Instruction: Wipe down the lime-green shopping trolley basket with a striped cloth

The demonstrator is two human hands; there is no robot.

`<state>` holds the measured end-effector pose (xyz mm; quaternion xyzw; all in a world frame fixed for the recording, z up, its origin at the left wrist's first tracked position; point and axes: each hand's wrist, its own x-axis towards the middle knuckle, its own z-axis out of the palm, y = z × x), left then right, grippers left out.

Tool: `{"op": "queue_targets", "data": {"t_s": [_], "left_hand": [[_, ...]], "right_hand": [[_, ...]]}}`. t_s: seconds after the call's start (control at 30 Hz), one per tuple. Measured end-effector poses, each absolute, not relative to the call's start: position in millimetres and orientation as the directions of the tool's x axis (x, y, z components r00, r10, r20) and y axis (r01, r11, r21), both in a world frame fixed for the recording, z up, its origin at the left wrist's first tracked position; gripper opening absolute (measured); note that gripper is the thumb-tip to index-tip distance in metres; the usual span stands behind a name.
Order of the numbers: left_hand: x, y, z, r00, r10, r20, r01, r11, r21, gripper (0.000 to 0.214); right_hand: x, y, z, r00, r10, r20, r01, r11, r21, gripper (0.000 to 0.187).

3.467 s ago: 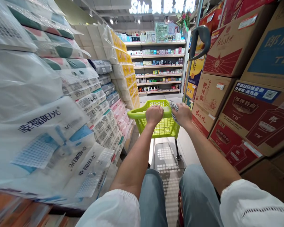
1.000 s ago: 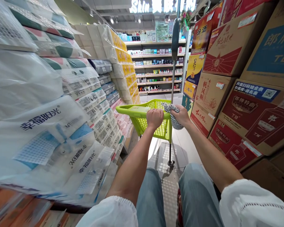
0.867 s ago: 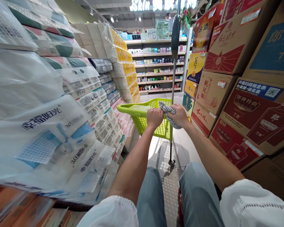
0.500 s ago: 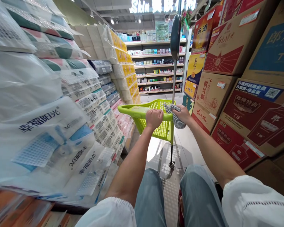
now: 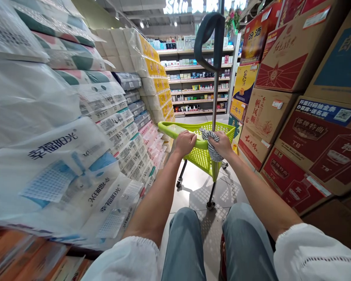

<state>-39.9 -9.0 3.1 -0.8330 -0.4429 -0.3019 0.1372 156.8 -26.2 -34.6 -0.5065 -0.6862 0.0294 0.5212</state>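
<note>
The basket [image 5: 169, 128] near rim is clasped by the left hand [image 5: 185, 143]; the striped cloth [image 5: 211, 145] is clenched, apparently against it, by the right hand [image 5: 224, 143].

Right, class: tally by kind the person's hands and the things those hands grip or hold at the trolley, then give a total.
hands: 2, the left hand and the right hand
green basket trolley: 1, gripped at its rim by the left hand
striped cloth: 1, bunched in the right hand against the rim
total: 4
</note>
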Motion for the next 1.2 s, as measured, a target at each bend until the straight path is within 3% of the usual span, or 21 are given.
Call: {"op": "queue_targets", "data": {"t_s": [0.13,0.3,0.53,0.73,0.9,1.2], "left_hand": [[-28,-18,10,0.388,0.655,0.648,0.845,-0.533,0.033,0.037],[-3,-28,7,0.282,0.773,0.569,0.925,-0.376,0.052,0.025],[-14,-19,-7,0.351,0.699,0.623,0.905,-0.424,-0.035,0.043],[-26,-7,-7,0.421,0.665,0.617,0.87,-0.489,-0.067,0.053],[-31,-1,-8,0.418,0.659,0.626,0.86,-0.509,-0.038,0.059],[-37,12,-11,0.388,0.685,0.616,0.884,-0.467,-0.038,0.035]], "right_hand": [[148,-31,-36,-0.008,0.683,0.73,0.692,0.531,-0.489,0.031],[135,-30,-40,-0.088,0.651,0.754,0.798,0.499,-0.338,0.032],[142,-11,-62,-0.171,0.602,0.78,0.84,0.502,-0.204,0.029],[149,-6,-81,-0.171,0.565,0.807,0.837,0.516,-0.184,0.035],[166,-14,-108,-0.158,0.606,0.78,0.868,0.461,-0.183,0.035],[115,-8,-56,-0.117,0.576,0.809,0.874,0.446,-0.191,0.031]]}}
